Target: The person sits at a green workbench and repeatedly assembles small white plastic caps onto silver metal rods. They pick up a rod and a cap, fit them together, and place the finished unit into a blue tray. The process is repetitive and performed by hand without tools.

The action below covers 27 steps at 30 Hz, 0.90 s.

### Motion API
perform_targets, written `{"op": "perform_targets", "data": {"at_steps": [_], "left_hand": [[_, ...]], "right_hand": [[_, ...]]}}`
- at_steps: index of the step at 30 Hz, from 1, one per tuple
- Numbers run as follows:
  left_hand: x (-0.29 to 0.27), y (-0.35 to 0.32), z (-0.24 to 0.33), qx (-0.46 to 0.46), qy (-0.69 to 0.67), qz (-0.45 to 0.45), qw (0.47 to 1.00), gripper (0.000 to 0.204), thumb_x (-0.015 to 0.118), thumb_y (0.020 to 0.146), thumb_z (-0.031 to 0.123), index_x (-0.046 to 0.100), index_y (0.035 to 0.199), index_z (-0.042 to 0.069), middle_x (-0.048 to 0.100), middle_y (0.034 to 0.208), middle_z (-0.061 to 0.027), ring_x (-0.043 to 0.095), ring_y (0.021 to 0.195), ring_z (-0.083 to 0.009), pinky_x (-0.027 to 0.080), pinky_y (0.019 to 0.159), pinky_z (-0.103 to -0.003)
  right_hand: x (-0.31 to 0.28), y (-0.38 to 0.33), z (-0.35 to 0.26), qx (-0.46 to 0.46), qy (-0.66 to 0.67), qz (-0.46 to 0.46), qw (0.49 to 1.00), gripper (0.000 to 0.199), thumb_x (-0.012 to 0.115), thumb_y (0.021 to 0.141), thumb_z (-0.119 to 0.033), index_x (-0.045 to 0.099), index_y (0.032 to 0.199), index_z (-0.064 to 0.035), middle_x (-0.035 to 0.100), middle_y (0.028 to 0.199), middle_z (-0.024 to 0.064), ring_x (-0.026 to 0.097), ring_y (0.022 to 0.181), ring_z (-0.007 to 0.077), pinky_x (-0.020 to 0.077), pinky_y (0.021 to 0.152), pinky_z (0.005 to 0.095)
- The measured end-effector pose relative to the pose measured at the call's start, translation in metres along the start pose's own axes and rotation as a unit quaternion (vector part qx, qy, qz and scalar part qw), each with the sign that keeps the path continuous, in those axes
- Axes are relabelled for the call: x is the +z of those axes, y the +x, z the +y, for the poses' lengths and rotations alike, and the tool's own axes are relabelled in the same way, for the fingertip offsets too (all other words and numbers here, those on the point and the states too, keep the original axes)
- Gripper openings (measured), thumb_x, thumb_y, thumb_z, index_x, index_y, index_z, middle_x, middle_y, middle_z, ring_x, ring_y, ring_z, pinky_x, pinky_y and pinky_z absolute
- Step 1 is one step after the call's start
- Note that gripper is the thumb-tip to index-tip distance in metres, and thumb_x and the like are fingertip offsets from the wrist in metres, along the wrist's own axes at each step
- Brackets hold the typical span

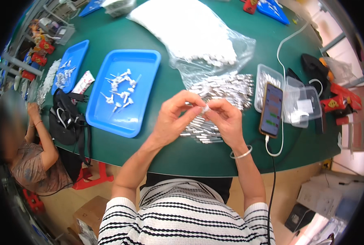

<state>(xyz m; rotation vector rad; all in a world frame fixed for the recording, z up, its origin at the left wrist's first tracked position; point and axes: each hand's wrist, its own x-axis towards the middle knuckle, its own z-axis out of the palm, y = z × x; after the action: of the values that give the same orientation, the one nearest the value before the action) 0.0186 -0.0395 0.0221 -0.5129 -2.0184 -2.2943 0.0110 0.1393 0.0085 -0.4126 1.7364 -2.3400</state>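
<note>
My left hand [174, 118] and my right hand [227, 118] meet above the green table [157, 151], both pinching one small white part [205, 109] between fingertips. Directly under and behind the hands lies a pile of small silver tube-like parts [227, 87]. To the left sits a blue tray [122, 87] holding several finished small white pieces [118, 87]. A silver bangle [241, 154] is on my right wrist.
A phone [271, 109] on a cable lies to the right, next to clear plastic boxes [300, 106]. A clear bag of white parts [190, 28] lies behind. Another person [31, 143] sits at the left by a black bag [67, 118] and a second blue tray [69, 67].
</note>
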Motion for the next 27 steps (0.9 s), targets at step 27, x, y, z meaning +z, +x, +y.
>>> {"op": "perform_targets", "data": {"at_steps": [27], "left_hand": [[-0.003, -0.007, 0.003, 0.02, 0.031, 0.054, 0.998, 0.011, 0.067, 0.078, 0.009, 0.061, 0.08, 0.0, 0.061, 0.07, -0.0033, 0.058, 0.062, -0.0073, 0.046, 0.055, -0.023]], "right_hand": [[0.01, -0.007, 0.012, -0.073, -0.093, 0.056, 0.991, 0.012, 0.059, 0.087, 0.006, 0.058, 0.098, 0.0013, 0.061, 0.086, 0.0048, 0.059, 0.073, 0.0101, 0.0486, 0.068, 0.0216]]}}
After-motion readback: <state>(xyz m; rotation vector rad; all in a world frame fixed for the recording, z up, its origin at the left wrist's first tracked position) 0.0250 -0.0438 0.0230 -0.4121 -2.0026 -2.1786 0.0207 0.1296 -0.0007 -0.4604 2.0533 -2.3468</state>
